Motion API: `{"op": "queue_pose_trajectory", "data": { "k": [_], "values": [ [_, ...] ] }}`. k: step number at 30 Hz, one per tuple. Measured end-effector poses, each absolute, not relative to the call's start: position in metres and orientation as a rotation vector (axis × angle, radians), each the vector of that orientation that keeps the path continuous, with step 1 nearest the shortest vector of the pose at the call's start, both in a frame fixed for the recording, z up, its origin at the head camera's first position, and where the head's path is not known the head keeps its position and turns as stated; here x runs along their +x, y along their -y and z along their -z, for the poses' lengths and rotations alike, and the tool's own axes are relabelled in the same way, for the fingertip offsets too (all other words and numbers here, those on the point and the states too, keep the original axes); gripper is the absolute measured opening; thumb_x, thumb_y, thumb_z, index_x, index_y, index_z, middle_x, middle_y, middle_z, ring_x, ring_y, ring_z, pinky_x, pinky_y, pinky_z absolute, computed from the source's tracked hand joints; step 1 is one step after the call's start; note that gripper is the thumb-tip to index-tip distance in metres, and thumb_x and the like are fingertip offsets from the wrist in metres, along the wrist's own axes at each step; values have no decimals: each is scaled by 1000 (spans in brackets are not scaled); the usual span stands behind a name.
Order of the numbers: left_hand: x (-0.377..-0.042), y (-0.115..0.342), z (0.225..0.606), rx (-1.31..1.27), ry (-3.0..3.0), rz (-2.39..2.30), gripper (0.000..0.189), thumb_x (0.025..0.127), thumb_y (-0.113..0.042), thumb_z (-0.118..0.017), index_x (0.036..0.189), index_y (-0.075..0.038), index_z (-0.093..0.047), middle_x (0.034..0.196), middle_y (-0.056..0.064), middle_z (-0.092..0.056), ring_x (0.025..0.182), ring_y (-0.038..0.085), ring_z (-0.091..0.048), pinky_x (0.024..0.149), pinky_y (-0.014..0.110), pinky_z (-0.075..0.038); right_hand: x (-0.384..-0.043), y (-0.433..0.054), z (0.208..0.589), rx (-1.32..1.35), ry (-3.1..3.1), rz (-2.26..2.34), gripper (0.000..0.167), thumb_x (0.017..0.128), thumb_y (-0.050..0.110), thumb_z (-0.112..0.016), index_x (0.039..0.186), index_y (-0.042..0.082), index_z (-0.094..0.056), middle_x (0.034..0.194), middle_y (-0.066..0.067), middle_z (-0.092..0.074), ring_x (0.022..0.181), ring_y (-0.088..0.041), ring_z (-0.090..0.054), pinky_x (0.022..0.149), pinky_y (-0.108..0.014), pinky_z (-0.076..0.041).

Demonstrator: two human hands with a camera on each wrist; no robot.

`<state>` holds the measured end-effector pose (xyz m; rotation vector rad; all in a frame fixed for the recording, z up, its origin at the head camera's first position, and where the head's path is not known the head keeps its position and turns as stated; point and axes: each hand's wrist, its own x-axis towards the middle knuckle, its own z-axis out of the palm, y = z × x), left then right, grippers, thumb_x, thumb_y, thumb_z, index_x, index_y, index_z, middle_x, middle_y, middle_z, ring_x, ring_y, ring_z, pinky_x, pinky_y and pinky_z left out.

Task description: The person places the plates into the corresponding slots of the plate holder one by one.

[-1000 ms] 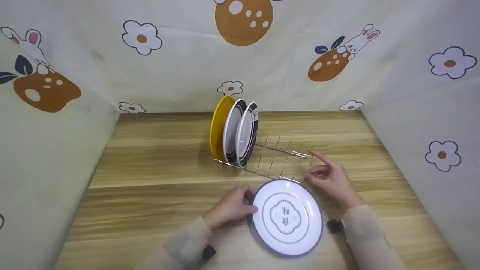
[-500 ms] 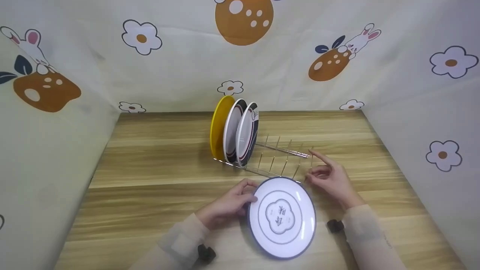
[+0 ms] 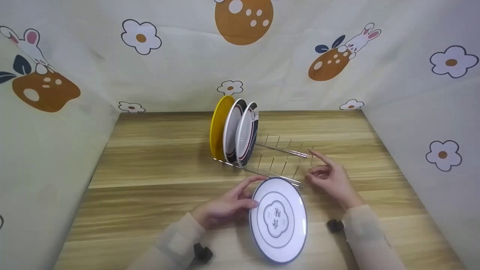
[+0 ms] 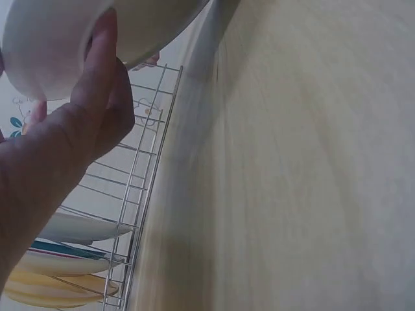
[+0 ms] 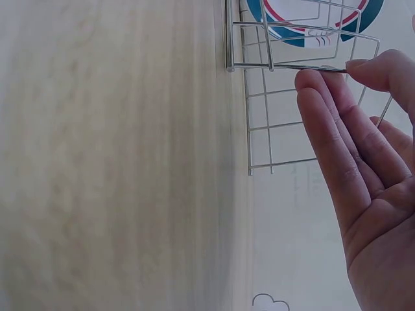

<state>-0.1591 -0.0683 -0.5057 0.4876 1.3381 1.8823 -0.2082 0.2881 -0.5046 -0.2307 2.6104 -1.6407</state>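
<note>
A white plate point(image 3: 278, 221) with a blue rim and a flower-shaped emblem is tilted up in front of the rack in the head view. My left hand point(image 3: 228, 204) grips its left edge, thumb on the face and fingers behind. In the left wrist view the plate point(image 4: 152, 26) hangs above the tabletop. A wire dish rack point(image 3: 283, 150) stands behind it. My right hand point(image 3: 333, 182) pinches the rack's right end between thumb and fingers; the right wrist view shows the end wire point(image 5: 305, 67) at the fingertips.
In the rack's left part stand a yellow plate point(image 3: 216, 127) and two white plates with dark bands, the nearer one a patterned plate point(image 3: 245, 135). Upright prongs fill the rack's right part. A patterned cloth point(image 3: 180, 67) walls the wooden table point(image 3: 150, 168).
My left hand has tilted the plate up more steeply and turned it, and the plate has shifted slightly left. My right hand has stayed at the rack's end.
</note>
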Motion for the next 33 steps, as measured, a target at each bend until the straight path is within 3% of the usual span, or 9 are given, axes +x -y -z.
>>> {"op": "queue_pose_trajectory", "data": {
  "k": [15,23,33],
  "values": [
    [-161,78,498,614,-1379,-1881,77,92,-11,-74,153,-23,-30,143,29,-55,123,36,-65,103,43,-56,-207,-287,504,-182,-2589,1651,88,81,-2,-82,156,29,-47,100,-15,-77,92,-28,-76,84,-30,-63],
    [-160,79,485,642,-1482,-1898,79,87,-4,-77,148,-21,-30,135,30,-55,118,37,-66,95,43,-60,-206,-286,501,-154,-2572,1645,89,81,0,-82,155,34,-46,105,-19,-76,95,-27,-76,86,-28,-62],
    [-167,88,465,709,-1625,-1986,82,84,-1,-80,147,-18,-31,134,29,-53,115,40,-66,92,47,-61,-207,-288,503,-242,-2604,1647,85,82,-3,-82,155,25,-47,100,-20,-77,93,-31,-76,84,-27,-63]
  ]
}}
